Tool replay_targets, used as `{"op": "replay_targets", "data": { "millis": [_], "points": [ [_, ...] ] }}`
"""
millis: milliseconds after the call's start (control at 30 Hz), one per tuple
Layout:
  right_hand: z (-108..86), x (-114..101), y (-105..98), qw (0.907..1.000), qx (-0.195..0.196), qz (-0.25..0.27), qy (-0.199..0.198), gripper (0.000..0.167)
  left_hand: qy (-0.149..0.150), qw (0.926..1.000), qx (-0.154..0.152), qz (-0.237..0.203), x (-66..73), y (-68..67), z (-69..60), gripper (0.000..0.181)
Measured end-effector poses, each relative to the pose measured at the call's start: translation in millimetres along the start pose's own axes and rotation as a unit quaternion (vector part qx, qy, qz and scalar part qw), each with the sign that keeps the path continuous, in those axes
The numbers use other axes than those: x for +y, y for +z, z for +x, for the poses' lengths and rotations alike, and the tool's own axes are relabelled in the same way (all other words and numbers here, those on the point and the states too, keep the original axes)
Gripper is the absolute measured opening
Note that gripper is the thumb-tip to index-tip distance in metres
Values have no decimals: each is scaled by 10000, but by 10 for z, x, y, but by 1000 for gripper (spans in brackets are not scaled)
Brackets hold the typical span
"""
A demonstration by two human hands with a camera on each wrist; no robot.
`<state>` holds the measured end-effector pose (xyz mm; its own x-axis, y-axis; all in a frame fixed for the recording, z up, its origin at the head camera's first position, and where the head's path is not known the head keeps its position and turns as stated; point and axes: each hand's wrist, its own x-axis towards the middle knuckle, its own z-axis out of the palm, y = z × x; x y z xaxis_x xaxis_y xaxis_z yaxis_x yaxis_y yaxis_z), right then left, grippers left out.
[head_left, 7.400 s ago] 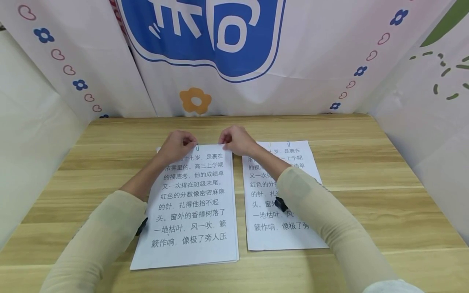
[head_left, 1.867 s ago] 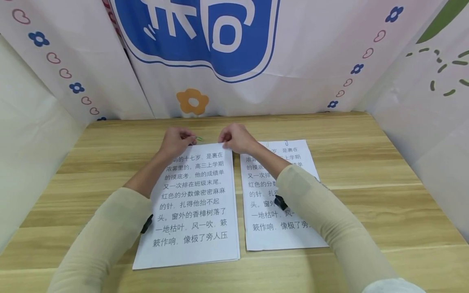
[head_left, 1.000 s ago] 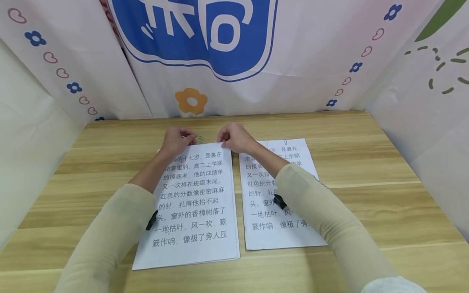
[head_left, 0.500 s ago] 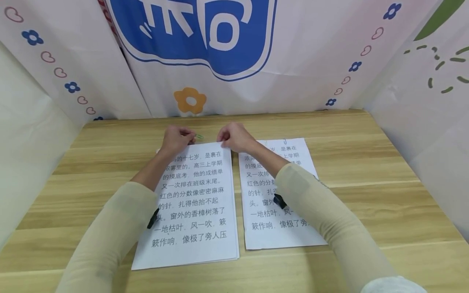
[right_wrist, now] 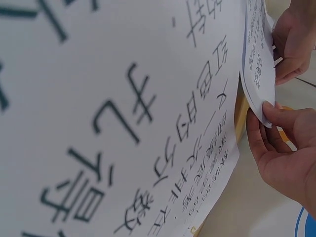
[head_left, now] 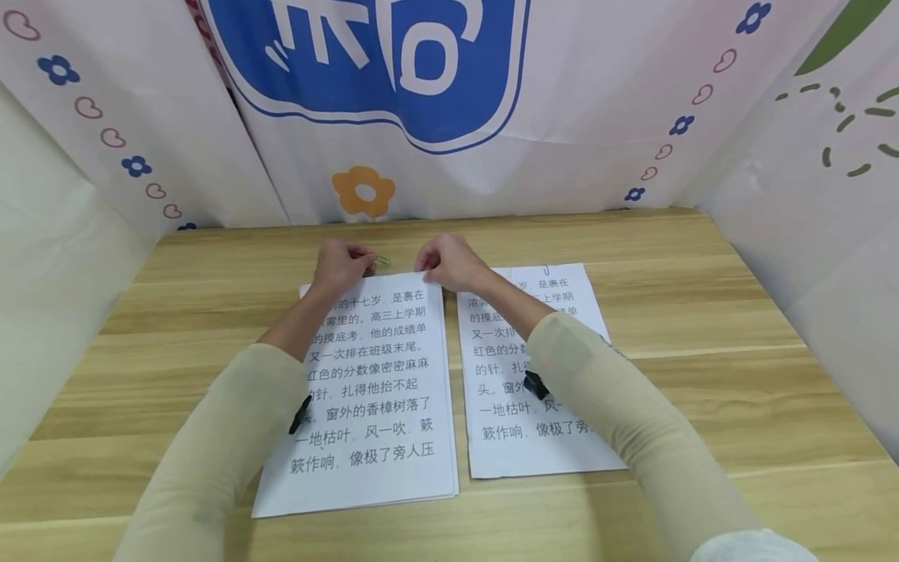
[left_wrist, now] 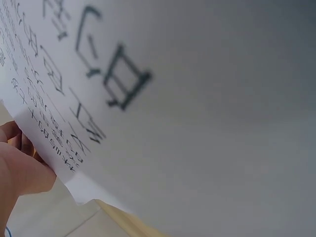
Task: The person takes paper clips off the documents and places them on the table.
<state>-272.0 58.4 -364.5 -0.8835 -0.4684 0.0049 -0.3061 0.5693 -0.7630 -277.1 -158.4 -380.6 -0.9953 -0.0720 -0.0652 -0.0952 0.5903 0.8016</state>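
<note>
In the head view, a stack of printed paper sheets lies on the left. My left hand is at its top edge, a green paper clip pinched at the fingertips, just beyond the paper. My right hand pinches the stack's top right corner. In the right wrist view, the right thumb presses on the paper corner with fingers behind it. The left wrist view shows the left hand at the paper's edge; the clip is hidden there.
A second printed stack lies to the right, partly under my right forearm, with a dark paper clip and a pale clip on its top edge. The wooden table meets a printed cloth backdrop at the back.
At 7.4 s ago a dark-looking clip sat on the left stack's top edge by my left fingers; since 1.9 s ago a green clip shows beyond that edge. My right hand keeps its place.
</note>
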Motion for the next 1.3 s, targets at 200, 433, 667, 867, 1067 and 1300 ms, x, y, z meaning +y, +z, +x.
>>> {"op": "replay_targets", "data": {
  "millis": [200,433,667,867,1067,1300],
  "points": [
    [0,-9,-6,10000,-10,26,-9,15,-50,9998,35,176,17,10,-5,18],
    [-5,-27,-16,10000,-1,1,-13,15,-154,9985,56,524,22,13,24,18],
    [-5,-38,-17,10000,-2,-8,-2,14,-94,9972,66,735,27,6,32,18],
    [-9,-44,-16,10000,-20,-15,-26,14,-92,9966,29,815,26,0,28,19],
    [-7,-46,-17,10000,-16,-20,-36,14,-64,9968,-66,796,37,-18,22,19],
    [4,-31,-9,10000,-4,-38,-52,14,77,9968,-229,763,52,-61,5,19]
  ]
}}
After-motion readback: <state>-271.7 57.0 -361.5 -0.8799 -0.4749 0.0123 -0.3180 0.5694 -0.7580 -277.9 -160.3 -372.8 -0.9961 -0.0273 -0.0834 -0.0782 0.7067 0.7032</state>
